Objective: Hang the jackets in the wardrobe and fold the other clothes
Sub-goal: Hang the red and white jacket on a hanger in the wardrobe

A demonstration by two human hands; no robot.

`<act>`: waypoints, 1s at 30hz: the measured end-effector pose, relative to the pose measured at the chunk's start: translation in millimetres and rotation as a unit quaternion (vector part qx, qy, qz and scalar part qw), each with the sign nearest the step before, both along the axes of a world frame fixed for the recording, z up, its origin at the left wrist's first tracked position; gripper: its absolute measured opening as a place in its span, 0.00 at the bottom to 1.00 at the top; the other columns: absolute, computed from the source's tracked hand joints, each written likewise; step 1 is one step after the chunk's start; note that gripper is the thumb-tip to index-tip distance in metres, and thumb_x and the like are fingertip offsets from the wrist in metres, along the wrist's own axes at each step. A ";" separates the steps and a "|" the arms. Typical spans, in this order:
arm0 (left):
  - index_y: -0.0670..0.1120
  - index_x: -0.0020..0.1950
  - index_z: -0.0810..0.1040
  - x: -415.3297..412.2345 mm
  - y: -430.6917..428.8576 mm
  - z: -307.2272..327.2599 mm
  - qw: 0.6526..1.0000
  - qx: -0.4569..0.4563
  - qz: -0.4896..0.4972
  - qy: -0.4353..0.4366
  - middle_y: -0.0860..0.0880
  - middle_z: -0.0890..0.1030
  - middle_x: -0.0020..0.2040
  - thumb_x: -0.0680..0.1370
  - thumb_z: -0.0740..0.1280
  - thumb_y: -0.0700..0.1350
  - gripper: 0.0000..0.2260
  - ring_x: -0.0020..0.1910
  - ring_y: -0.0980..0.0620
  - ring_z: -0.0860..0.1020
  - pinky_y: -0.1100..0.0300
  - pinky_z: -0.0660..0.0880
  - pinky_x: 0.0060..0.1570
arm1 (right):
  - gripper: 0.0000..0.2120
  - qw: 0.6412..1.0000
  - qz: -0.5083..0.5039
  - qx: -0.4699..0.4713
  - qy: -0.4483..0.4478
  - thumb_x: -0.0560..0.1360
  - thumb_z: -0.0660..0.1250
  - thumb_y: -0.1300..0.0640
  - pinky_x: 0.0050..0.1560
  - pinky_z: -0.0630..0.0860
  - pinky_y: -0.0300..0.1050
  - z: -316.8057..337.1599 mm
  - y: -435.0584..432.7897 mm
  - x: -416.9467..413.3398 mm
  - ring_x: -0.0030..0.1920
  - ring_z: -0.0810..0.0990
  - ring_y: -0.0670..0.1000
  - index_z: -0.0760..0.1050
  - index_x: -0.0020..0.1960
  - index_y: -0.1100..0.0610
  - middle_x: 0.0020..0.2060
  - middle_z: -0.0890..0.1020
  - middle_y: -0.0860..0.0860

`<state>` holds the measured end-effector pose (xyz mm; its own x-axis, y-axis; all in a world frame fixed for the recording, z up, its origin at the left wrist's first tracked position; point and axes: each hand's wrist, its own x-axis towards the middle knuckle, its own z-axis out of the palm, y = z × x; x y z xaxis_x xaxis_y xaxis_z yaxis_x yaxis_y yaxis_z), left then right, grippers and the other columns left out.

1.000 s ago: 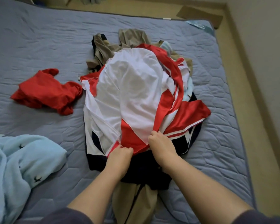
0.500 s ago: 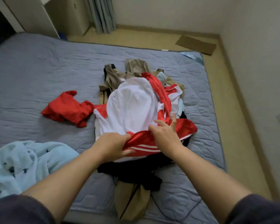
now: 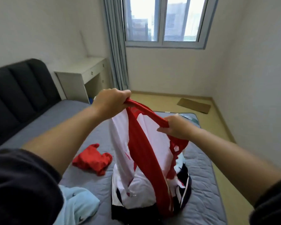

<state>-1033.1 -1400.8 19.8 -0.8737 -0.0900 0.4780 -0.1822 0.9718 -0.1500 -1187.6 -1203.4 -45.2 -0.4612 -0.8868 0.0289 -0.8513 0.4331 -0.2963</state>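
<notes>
A red, white and dark navy jacket (image 3: 146, 159) hangs in the air over the bed, its lower part still reaching down to the mattress. My left hand (image 3: 111, 103) grips its red edge at the top, held high. My right hand (image 3: 173, 127) pinches the same red edge a little lower and to the right. A crumpled red garment (image 3: 92, 159) lies on the grey mattress (image 3: 68, 120) to the left. A light blue garment (image 3: 78, 207) lies at the lower left. The clothes pile under the jacket is mostly hidden.
A dark padded headboard (image 3: 15, 91) stands at the left. A white desk (image 3: 81, 75) sits beyond the bed beside a grey curtain (image 3: 115, 46) and a window (image 3: 165, 20). A brown flat piece (image 3: 193, 105) lies on the yellowish floor (image 3: 221, 143) to the right.
Both hands have lifted the jacket up off the pile, and it now hangs from its red edge. The view has swung up from the bed to the window and wall.
</notes>
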 end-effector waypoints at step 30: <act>0.53 0.40 0.74 111.9 -37.3 117.4 0.981 0.031 0.180 -0.068 0.53 0.76 0.38 0.78 0.60 0.61 0.14 0.36 0.50 0.75 0.59 0.68 0.36 | 0.14 0.983 -0.096 0.084 0.133 0.78 0.63 0.50 0.43 0.68 0.43 153.6 42.9 21.4 0.43 0.74 0.55 0.78 0.52 0.60 0.41 0.76 0.54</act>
